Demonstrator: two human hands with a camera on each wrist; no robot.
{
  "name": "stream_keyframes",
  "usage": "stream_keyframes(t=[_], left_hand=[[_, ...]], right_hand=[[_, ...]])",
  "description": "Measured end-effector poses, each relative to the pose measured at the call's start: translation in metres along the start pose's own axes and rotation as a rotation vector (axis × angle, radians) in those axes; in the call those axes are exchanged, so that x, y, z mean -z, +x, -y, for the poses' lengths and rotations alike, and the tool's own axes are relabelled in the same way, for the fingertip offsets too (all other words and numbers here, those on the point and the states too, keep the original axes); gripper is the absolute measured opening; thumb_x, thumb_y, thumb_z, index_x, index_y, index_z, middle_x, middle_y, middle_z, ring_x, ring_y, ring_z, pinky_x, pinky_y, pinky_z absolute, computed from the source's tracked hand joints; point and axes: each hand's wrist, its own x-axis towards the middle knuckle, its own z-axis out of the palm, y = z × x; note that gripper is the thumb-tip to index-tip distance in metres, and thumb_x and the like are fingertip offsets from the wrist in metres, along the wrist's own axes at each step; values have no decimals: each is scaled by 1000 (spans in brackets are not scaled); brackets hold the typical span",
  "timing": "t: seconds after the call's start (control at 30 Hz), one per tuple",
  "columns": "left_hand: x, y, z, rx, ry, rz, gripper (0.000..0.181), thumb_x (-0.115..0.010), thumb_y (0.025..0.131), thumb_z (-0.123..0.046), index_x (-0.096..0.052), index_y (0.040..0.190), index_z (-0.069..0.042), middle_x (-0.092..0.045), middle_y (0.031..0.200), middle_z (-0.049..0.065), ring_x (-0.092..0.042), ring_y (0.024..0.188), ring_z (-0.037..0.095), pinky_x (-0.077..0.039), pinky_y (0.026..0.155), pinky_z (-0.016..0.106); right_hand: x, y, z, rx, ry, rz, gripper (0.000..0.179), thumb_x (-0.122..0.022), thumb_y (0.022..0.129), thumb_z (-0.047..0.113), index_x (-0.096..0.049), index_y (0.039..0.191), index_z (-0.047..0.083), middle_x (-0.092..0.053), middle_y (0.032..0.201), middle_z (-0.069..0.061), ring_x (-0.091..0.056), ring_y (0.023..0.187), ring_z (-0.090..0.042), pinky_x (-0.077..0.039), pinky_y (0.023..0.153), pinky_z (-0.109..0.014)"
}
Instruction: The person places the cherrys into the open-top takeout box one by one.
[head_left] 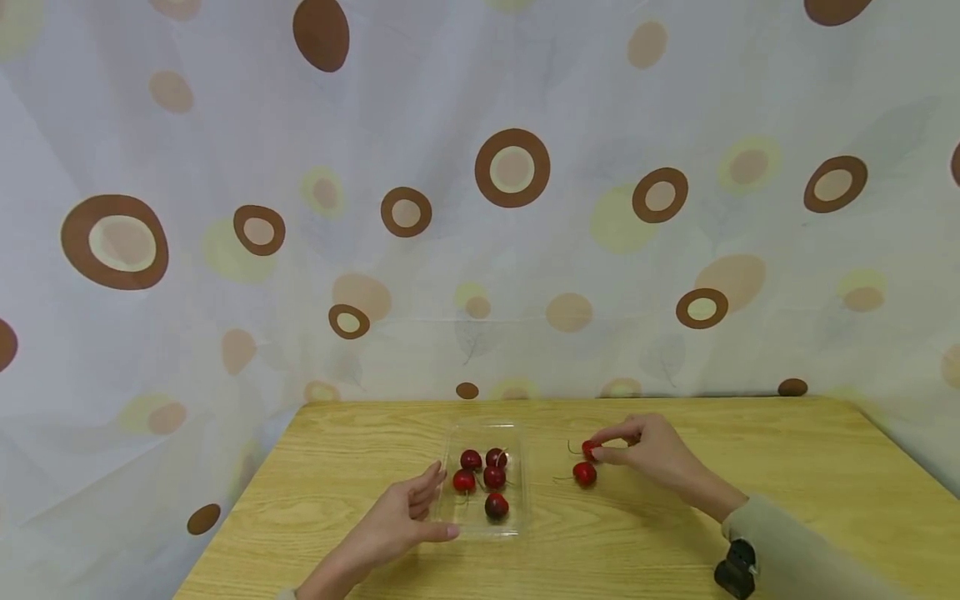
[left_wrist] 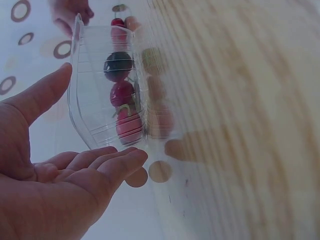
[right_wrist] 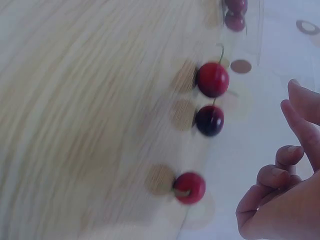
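A clear plastic tray (head_left: 486, 530) with several dark red cherries (head_left: 497, 506) in it stands on the table. My left hand (head_left: 397, 517) is at its left side, thumb and fingers spread; in the left wrist view the thumb tip meets the rim, and the fingers lie by the tray's end. Right of the tray lie a red cherry (head_left: 584, 474) with a stem and a second cherry (head_left: 588, 451) behind it. My right hand (head_left: 652, 454) is over that one in the head view. In the right wrist view its thumb and forefinger are extended with nothing between them.
A wooden table (head_left: 337, 450) lies under everything. Behind it hangs a pale curtain (head_left: 435, 275) with brown and beige rings. The right wrist view shows a third loose cherry (right_wrist: 190, 188), which the right hand seems to hide in the head view.
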Motion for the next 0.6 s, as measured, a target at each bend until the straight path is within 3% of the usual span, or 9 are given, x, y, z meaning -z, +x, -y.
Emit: stream_keyframes(t=[0.03,0.13,0.2,0.27,0.4,0.6], left_hand=[[0,0,0,0,3,-1,98,-82,95,-18,-18,164,7,-29,166,27,-31,150,50,-36,118,58],[0,0,0,2,7,-3,97,-82,95,-17,-19,164,7,-29,166,27,-32,149,51,-36,118,58],[0,0,-1,1,9,-4,97,-82,95,-17,-19,164,7,-29,166,27,-32,149,51,-37,117,58],[0,0,-1,-4,11,-4,97,-82,95,-17,-19,164,7,-30,166,27,-32,149,51,-37,117,58],[1,0,0,-25,22,-4,96,-82,95,-15,-19,164,8,-29,166,28,-32,148,53,-38,116,60],[0,-1,0,-22,14,-3,96,-82,95,-15,-19,164,8,-29,166,28,-32,149,52,-37,117,59]], right_hand=[[4,-3,-3,-18,-3,-8,27,-83,93,22,-83,113,4,-67,100,-9,-56,95,-36,-52,75,-41],[17,-11,-15,-35,-47,-25,28,-83,94,23,-82,114,3,-72,110,-13,-60,115,-48,-58,88,-49],[24,-16,-23,-47,-84,-38,28,-82,94,25,-82,113,4,-73,121,-15,-55,130,-52,-53,101,-58],[30,-20,-30,-64,-122,-47,29,-82,94,26,-83,113,4,-72,126,-19,-56,129,-51,-52,102,-61],[40,-25,-44,-107,-196,-58,32,-83,93,29,-83,113,3,-70,126,-26,-62,116,-49,-56,91,-60],[43,-27,-56,-163,-279,-32,34,-85,91,32,-83,110,3,-71,123,-28,-65,112,-47,-57,84,-58]])
